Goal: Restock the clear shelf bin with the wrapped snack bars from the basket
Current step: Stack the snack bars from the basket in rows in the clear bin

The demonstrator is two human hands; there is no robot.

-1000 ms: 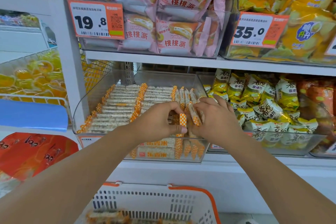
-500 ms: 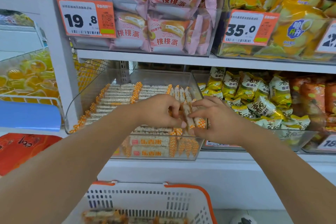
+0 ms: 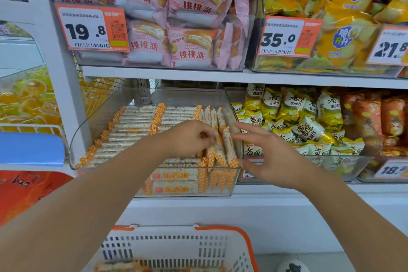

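Note:
The clear shelf bin [image 3: 88,130] on the middle shelf holds rows of wrapped snack bars [image 3: 136,126] with orange-checked ends. At its right side several bars [image 3: 228,148] stand on edge. My left hand [image 3: 187,137] reaches into the bin and pinches one of these upright bars with curled fingertips. My right hand [image 3: 267,154] hovers just right of them, fingers spread and straight, holding nothing. The white basket [image 3: 176,247] with an orange rim sits below, with a few bars [image 3: 119,266] lying in it.
Next to the bin on the right is another clear bin of yellow snack packs [image 3: 293,117]. Pink cake packs [image 3: 176,17] and price tags [image 3: 92,27] fill the shelf above. A wire basket of yellow jellies [image 3: 26,104] sits at the left.
My right hand has let go of the upright bars and drawn back to the right with its fingers opened. My left hand stays on the bars.

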